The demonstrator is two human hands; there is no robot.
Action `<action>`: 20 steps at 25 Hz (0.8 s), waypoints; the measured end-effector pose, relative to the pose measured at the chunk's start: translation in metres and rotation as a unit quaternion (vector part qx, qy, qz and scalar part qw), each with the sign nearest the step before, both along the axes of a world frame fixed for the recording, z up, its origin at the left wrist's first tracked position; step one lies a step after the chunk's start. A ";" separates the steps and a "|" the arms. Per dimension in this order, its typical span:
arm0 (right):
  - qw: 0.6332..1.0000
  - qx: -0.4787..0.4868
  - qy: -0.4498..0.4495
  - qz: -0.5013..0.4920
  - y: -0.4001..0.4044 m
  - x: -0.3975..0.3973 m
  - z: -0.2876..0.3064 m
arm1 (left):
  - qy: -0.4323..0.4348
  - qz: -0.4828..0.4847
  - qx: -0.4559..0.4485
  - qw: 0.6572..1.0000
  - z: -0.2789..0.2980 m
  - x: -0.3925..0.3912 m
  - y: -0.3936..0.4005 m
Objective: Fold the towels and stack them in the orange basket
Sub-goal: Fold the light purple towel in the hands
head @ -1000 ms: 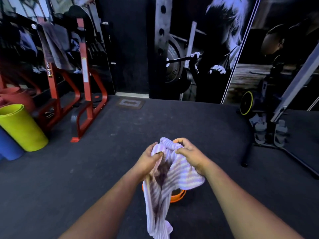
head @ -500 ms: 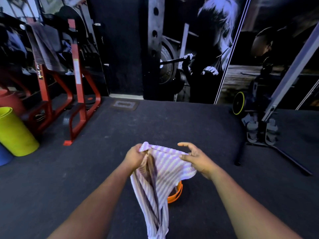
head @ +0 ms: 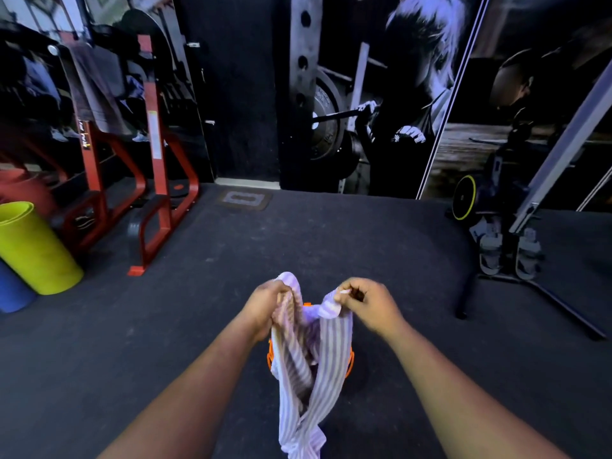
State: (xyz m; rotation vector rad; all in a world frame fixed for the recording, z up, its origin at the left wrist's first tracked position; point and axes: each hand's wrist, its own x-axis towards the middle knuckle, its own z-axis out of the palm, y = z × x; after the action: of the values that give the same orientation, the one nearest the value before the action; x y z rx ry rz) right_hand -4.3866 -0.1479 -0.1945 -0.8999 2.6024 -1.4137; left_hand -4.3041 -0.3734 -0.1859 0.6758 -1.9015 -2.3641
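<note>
Head view showed the left hand (head: 265, 308) gripping one top corner of the striped towel (head: 304, 369) and the right hand (head: 367, 304) pinching the other; the towel hung unfolded in front of the orange basket (head: 350, 359) on the dark floor (head: 132, 342).

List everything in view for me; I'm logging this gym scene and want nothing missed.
striped towel: one, lilac and white, hanging unfolded from both hands above the basket
orange basket: one, orange, on the floor, mostly hidden behind the towel
rack: one, red, far left
grey towel: one, draped over the rack
rolled mat: one, yellow-green, left edge
left hand: gripping one top corner
right hand: pinching the other top corner
</note>
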 end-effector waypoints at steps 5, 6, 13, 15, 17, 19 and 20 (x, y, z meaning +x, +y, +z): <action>0.999 -0.011 0.040 0.030 -0.007 0.001 0.001 | 0.098 0.024 -0.108 0.989 -0.011 0.005 -0.004; 0.999 -0.011 0.025 0.025 -0.010 0.003 0.005 | 0.107 0.037 -0.102 0.988 -0.012 0.006 -0.003; 0.990 -0.105 -0.096 -0.018 -0.044 0.006 0.020 | 0.128 -0.027 -0.056 0.990 0.002 0.012 0.020; 0.983 -0.127 -0.131 -0.029 -0.048 0.006 0.022 | 0.121 -0.054 -0.038 0.990 0.005 0.014 0.024; 0.981 -0.125 -0.146 -0.023 -0.051 0.007 0.022 | 0.126 -0.089 -0.048 0.987 0.005 0.015 0.027; 0.981 -0.121 -0.147 -0.022 -0.054 0.008 0.022 | 0.137 -0.108 -0.069 0.982 0.004 0.016 0.029; 0.982 -0.120 -0.147 -0.023 -0.055 0.008 0.022 | 0.142 -0.103 -0.074 0.982 0.005 0.017 0.031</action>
State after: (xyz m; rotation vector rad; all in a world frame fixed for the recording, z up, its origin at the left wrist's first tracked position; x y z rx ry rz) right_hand -4.3790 -0.2029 -0.1724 -0.5963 2.2861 -1.7488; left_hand -4.2874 -0.3427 -0.1810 0.1269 -2.0717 -2.2475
